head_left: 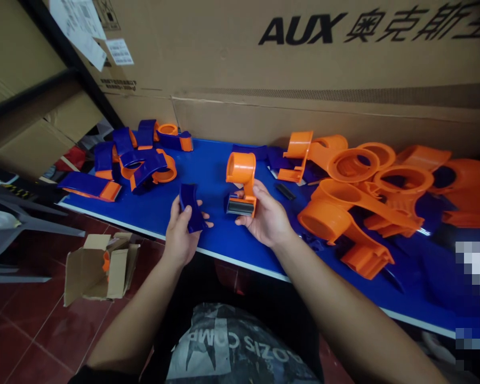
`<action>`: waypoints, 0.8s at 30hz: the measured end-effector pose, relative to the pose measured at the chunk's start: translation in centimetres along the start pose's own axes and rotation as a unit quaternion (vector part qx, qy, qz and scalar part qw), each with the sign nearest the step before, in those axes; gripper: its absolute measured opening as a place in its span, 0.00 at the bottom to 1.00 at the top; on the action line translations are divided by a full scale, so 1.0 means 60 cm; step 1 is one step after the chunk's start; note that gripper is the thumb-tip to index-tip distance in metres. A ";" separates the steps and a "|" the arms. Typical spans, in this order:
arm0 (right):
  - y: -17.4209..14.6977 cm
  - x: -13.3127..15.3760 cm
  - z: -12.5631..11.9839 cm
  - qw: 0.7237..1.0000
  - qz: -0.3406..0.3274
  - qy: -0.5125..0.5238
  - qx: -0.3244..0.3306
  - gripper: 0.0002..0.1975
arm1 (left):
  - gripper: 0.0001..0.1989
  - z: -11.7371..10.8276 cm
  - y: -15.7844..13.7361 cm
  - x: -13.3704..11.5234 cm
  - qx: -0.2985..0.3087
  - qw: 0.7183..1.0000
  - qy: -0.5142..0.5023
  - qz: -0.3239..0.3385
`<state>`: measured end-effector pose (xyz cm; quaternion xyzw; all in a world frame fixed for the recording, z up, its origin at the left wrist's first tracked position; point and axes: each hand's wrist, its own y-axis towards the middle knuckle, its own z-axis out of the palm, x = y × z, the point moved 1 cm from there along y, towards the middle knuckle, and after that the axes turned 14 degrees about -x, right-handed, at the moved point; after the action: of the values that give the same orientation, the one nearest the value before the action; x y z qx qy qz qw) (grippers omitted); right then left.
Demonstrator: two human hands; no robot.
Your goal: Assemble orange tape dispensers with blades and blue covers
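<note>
My left hand (181, 229) is closed around a curved dark-blue plastic cover (190, 208), held just above the table's front edge. In my right hand (270, 213) is an orange tape dispenser body (241, 168), its round hub upward and a dark roller (240, 207) across its lower end. A bit of blue plastic shows behind that roller. The two held parts are apart. Beyond my right hand a small black strip (285, 191) lies on the blue table (212, 160).
Several blue-and-orange dispensers (144, 165) lie at the table's left end. On the right is a heap of orange dispenser bodies (356, 186) with blue parts among them. A large cardboard box (224, 64) stands along the back. An open carton (98, 272) sits on the floor, left.
</note>
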<state>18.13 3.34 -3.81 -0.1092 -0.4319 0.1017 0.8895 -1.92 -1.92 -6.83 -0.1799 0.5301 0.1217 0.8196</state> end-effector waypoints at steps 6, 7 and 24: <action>0.002 -0.008 -0.002 0.996 -0.081 -0.034 -0.023 0.22 | 0.29 -0.018 0.035 -0.016 -0.236 0.917 0.189 0.259; 0.004 -0.010 -0.004 0.995 -0.094 -0.035 -0.031 0.22 | 0.28 -0.018 0.045 -0.018 -0.248 0.908 0.208 0.267; 0.008 0.010 -0.007 0.989 -0.116 0.037 -0.086 0.21 | 0.40 0.126 0.043 0.032 -0.017 0.996 0.022 0.084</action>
<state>18.79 3.93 -3.73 -0.1381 -0.4154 -0.0437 0.8980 4.09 3.63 -6.21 -0.1512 0.5587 0.1946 0.7919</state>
